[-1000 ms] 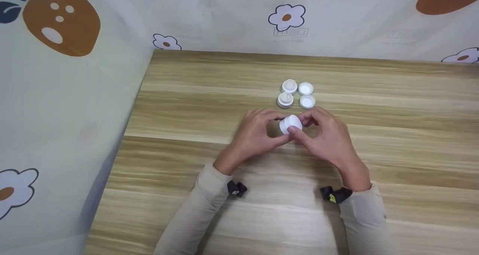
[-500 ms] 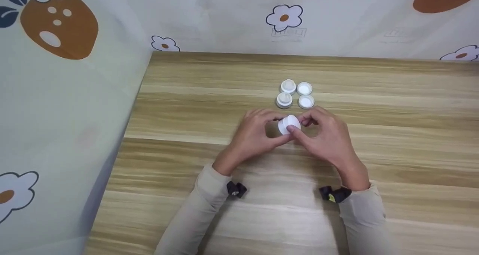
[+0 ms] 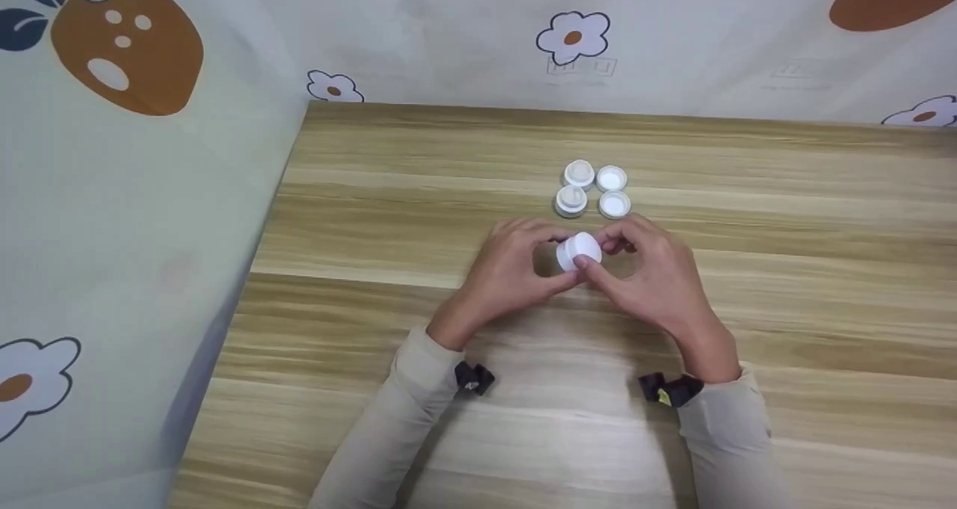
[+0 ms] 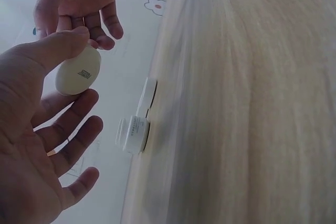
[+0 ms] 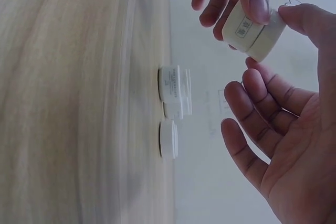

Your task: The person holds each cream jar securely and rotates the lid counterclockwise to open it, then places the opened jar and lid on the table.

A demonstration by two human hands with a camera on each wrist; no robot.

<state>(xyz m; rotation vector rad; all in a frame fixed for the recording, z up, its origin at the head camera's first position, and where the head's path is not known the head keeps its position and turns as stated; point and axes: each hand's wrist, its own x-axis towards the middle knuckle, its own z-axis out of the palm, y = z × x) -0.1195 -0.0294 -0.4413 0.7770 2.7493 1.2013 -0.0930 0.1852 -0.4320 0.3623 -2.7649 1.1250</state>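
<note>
Both hands meet above the middle of the table, well in from the near edge. Left hand pinches the small white jar between thumb and forefinger, other fingers loosely spread; right hand pinches the same jar from the other side, thumb on its lid end. The jar is held off the surface, tilted on its side. Judgement: lid is being turned on or off. Best done by keeping the left hand fixed on the body, turning only the lid with the right, axis straight so threads do not cross. Beyond, toward the far edge, four pieces sit in a tight square: two jars left, two lids right.
</note>
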